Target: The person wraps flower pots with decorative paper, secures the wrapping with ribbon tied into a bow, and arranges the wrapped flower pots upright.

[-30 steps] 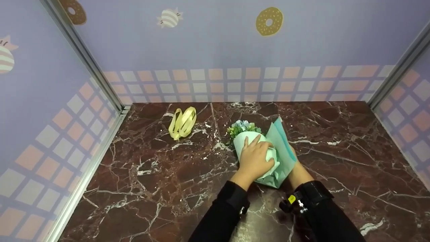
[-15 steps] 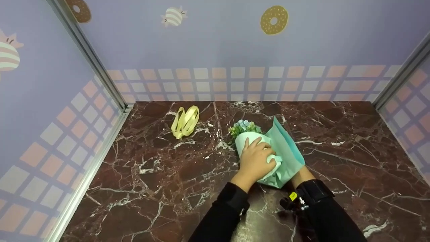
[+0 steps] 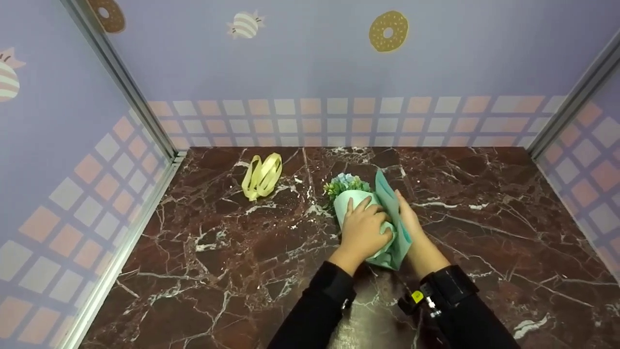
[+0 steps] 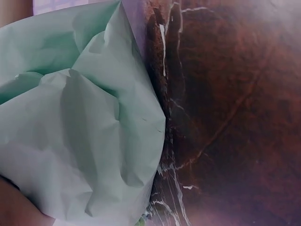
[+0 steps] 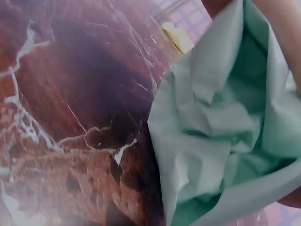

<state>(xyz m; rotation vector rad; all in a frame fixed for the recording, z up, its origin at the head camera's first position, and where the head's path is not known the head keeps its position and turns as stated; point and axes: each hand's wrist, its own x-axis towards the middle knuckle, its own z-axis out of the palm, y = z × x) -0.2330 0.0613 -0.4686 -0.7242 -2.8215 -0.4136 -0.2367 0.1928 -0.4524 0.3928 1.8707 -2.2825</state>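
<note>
A bunch of small blue and yellow-green flowers (image 3: 348, 183) lies on the marble surface, rolled in pale mint wrapping paper (image 3: 389, 203). My left hand (image 3: 363, 232) holds the roll from above, fingers spread and curved over it. Along the outer right side of the raised paper flap, my right hand (image 3: 411, 228) presses with its fingers extended; the flap hides part of it. Creased, gathered paper (image 4: 94, 132) fills much of the left wrist view. The right wrist view looks into folds at the lower end of the paper (image 5: 202, 127). The stems are hidden inside.
A looped yellow ribbon (image 3: 270, 169) lies to the left of the bouquet on the dark red marble tabletop (image 3: 193, 291). Lilac patterned walls (image 3: 310, 68) enclose the back and both sides.
The right flap of paper first opened slightly outward, then folded leftward toward the roll with my right hand behind it. My left hand stays over the bouquet.
</note>
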